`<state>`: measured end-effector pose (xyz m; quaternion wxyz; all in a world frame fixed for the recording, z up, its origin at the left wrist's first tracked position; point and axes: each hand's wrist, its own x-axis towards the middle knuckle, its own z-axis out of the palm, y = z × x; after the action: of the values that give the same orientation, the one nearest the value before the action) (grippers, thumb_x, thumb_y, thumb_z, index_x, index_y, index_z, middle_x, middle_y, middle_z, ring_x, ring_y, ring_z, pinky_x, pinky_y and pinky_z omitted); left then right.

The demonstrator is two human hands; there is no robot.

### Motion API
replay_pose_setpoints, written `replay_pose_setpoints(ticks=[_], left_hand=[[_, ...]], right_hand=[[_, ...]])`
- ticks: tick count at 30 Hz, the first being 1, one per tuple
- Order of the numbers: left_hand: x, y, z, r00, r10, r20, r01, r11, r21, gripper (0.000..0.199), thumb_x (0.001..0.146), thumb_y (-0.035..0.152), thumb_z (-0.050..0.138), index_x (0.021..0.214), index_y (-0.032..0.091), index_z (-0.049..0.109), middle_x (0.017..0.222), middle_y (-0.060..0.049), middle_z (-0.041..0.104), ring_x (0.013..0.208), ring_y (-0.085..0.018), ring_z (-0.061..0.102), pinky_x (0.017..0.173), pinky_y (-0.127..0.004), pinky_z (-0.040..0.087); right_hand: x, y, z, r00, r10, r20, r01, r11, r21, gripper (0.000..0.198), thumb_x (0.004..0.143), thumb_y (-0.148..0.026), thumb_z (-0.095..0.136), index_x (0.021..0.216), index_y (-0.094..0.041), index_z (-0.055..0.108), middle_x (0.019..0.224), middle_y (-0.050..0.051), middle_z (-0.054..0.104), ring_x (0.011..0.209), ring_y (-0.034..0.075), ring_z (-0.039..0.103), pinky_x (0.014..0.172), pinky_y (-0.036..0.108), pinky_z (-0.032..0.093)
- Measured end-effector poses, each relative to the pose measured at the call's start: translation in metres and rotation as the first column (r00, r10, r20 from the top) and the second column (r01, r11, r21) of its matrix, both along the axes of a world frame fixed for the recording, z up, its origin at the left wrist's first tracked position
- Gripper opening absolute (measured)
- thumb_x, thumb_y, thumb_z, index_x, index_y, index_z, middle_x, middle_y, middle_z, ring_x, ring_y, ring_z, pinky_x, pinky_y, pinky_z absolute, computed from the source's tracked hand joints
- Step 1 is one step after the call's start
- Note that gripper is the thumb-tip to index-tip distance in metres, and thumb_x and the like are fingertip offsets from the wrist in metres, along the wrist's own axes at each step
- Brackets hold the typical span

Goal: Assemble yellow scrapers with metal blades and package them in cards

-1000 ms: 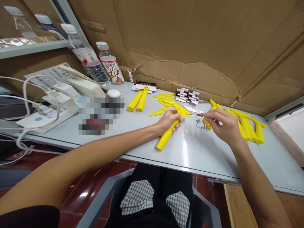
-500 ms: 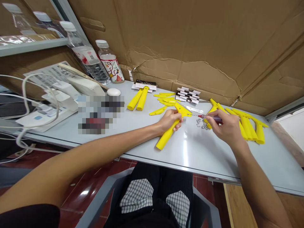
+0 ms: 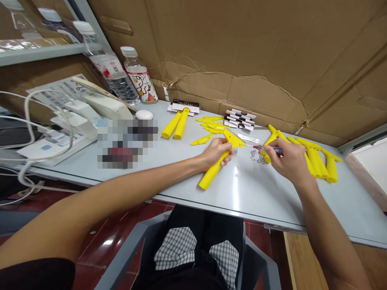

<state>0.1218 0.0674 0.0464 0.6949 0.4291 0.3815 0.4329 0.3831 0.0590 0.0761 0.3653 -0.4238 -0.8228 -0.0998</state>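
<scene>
a yellow t-shaped tool (image 3: 215, 170) is gripped in the left hand (image 3: 216, 154) over the glossy pale table (image 3: 256, 199); the right hand (image 3: 287, 159) holds a screwdriver (image 3: 278, 151) to its head. brown cardboard (image 3: 242, 44) stands behind, red floor tiles (image 3: 104, 241) below.

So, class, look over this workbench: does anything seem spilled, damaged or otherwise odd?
Two things stand out. The cardboard behind the table is creased across its lower part, so it looks damaged. Small metal pieces, probably screws, lie loose near the right hand, which looks untidy. A pixelated patch hides some of the table.
</scene>
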Motion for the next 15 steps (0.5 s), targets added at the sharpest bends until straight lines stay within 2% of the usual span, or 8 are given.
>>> replay_pose_setpoints(ticks=[2,5,8,12,15], left_hand=[[0.0001,-0.0002,0.0001,1.0,0.002,0.002,-0.002,1.0,-0.001,0.008,0.074,0.014,0.062,0.072,0.018,0.055,0.06,0.001,0.058,0.037,-0.007,0.045,0.035,-0.021,0.034],[0.0004,0.0009,-0.0013,1.0,0.001,0.004,-0.001,1.0,0.005,0.007,0.075,0.014,0.061,0.072,0.017,0.055,0.058,0.001,0.056,0.037,-0.007,0.044,0.034,-0.021,0.033],[0.0003,0.0022,-0.0024,1.0,0.008,-0.012,-0.009,1.0,-0.014,0.008,0.075,0.013,0.06,0.072,0.018,0.055,0.055,0.002,0.054,0.036,-0.008,0.044,0.034,-0.02,0.034],[-0.0003,0.0021,-0.0007,1.0,0.023,-0.015,-0.023,0.999,-0.049,0.01,0.076,0.012,0.061,0.075,0.019,0.054,0.054,0.003,0.055,0.036,-0.008,0.043,0.035,-0.02,0.034],[0.0001,0.0007,0.0026,1.0,0.021,-0.02,-0.022,0.998,-0.06,0.011,0.079,0.011,0.06,0.075,0.019,0.054,0.053,0.004,0.054,0.035,-0.007,0.042,0.036,-0.019,0.033]], right_hand=[[-0.001,-0.001,0.0017,1.0,0.005,0.0,-0.005,0.998,-0.067,0.012,0.098,-0.036,0.072,0.1,-0.025,0.067,0.062,-0.003,0.069,0.048,0.018,0.062,0.051,0.033,0.047],[-0.0031,-0.0037,0.0042,0.998,0.059,-0.027,-0.063,0.988,-0.144,0.02,0.094,-0.028,0.072,0.111,-0.025,0.063,0.075,-0.001,0.075,0.052,0.017,0.064,0.051,0.031,0.05],[-0.0039,-0.0044,0.0035,0.994,0.104,-0.032,-0.107,0.987,-0.12,0.014,0.094,-0.024,0.071,0.106,-0.025,0.063,0.073,-0.001,0.074,0.052,0.015,0.063,0.052,0.029,0.051],[-0.0038,-0.003,0.001,0.993,0.114,-0.042,-0.117,0.99,-0.074,0.006,0.099,-0.028,0.073,0.102,-0.025,0.069,0.075,-0.001,0.076,0.055,0.015,0.066,0.055,0.029,0.054],[-0.0045,-0.0032,0.002,0.995,0.096,-0.01,-0.097,0.995,-0.016,0.004,0.1,-0.029,0.073,0.098,-0.025,0.071,0.066,-0.002,0.073,0.052,0.015,0.065,0.055,0.029,0.051]])
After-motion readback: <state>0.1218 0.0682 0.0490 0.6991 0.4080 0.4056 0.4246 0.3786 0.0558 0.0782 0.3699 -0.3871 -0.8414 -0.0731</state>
